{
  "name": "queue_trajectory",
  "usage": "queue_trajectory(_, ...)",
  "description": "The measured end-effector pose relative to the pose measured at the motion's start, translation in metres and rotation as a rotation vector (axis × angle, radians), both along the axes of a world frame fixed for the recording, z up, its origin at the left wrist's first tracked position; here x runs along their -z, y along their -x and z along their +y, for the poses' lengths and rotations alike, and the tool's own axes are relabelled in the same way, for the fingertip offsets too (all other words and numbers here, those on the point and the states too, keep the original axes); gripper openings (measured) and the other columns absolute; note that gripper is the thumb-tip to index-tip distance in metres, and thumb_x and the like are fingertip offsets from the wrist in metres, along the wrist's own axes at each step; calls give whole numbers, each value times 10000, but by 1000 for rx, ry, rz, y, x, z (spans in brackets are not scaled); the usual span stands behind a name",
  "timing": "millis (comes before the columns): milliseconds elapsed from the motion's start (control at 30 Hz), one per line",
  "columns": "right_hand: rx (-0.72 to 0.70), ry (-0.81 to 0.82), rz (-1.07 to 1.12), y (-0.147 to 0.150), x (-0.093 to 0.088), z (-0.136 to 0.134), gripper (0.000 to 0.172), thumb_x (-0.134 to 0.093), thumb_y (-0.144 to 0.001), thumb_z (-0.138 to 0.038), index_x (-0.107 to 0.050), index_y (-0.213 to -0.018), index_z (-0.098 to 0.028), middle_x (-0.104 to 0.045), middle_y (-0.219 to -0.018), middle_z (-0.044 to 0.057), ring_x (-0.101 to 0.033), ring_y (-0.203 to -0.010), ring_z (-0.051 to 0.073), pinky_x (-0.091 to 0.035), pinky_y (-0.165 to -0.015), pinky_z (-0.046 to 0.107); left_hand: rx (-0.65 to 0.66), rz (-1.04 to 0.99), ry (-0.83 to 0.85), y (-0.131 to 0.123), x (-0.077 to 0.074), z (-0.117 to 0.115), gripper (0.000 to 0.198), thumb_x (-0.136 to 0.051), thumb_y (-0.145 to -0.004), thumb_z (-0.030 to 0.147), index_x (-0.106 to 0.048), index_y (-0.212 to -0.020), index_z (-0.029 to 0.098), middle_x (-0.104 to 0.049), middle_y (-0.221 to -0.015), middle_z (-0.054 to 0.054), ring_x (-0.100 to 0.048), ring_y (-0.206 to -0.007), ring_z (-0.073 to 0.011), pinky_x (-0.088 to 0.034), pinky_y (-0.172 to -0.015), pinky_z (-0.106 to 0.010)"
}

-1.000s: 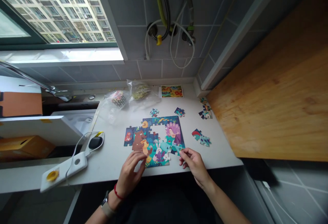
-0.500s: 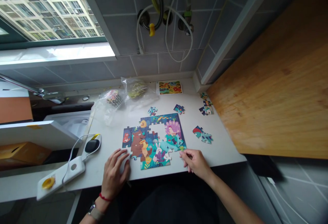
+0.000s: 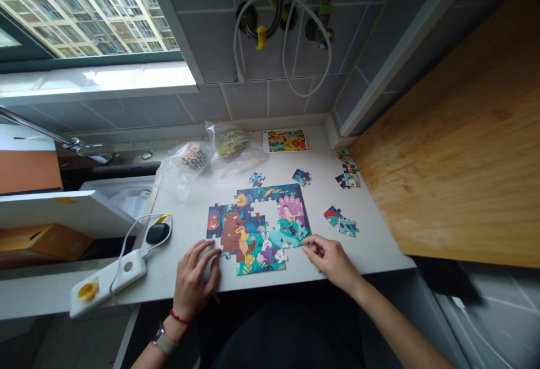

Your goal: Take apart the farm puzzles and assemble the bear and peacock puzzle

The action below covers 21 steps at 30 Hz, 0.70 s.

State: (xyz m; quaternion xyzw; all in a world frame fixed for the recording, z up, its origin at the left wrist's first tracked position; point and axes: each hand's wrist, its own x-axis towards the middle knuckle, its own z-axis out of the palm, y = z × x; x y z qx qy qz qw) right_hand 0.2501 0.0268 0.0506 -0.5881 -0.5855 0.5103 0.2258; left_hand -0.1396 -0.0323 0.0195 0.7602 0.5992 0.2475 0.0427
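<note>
A partly assembled jigsaw puzzle (image 3: pixel 253 239) with a bear, a rabbit and a peacock lies on the white counter. A gap shows in its upper middle, and its lower corners are uneven. My right hand (image 3: pixel 331 259) is at the puzzle's lower right edge, thumb and index finger pinched on a puzzle piece mostly covered by the fingertips. On the left, my left hand (image 3: pixel 196 273) rests on the counter with fingers loosely stretched, fingertips beside the puzzle's left edge. Loose puzzle pieces (image 3: pixel 347 226) lie to the right, with another piece (image 3: pixel 301 176) and a blue-white piece (image 3: pixel 256 179) above.
Plastic bags with pieces (image 3: pixel 231 143) and a picture card (image 3: pixel 286 140) lie at the back of the counter (image 3: pixel 236 169). More pieces (image 3: pixel 349 176) sit by the wooden panel (image 3: pixel 455 149). A power strip (image 3: pixel 107 284) with a cable is at the left, near the sink.
The view has shifted slightly. My right fingertips have moved in against the puzzle's lower right edge, covering the green piece seen there before. My left hand stays by the left edge.
</note>
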Motion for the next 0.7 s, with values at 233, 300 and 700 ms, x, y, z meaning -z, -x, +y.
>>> queue_trajectory(233,-348,-378,-482,-3,-25,53,501,-751,-834,-234,-700,-1324,-325,-663,-1143,42,-720,-860,208,-592,-749,303,1,-18,-15,-3,-3,0,253,-613,-960,173,-689,-1191,240,-683,-1311,-120,-612,-1287,-340,-487,-1041,-494)
queue_trajectory(300,-404,-370,-520,-1,-26,62,488,-785,-817,-235,-710,-1291,-321,-643,-1184,41,-724,-911,215,-590,-792,308,-6,-22,-9,-2,-3,0,255,-615,-959,170,-685,-1194,242,-684,-1311,-120,-610,-1291,-342,-485,-1043,-499)
queue_trajectory(700,-232,-157,-215,30,-15,60,160,-685,-912,-267,-666,-1067,-232,-671,-810,-1,-631,-688,180,-530,-705,309,3,-29,-29,-8,-12,4,256,-591,-973,144,-651,-1201,243,-686,-1294,-121,-609,-1283,-334,-489,-1022,-492)
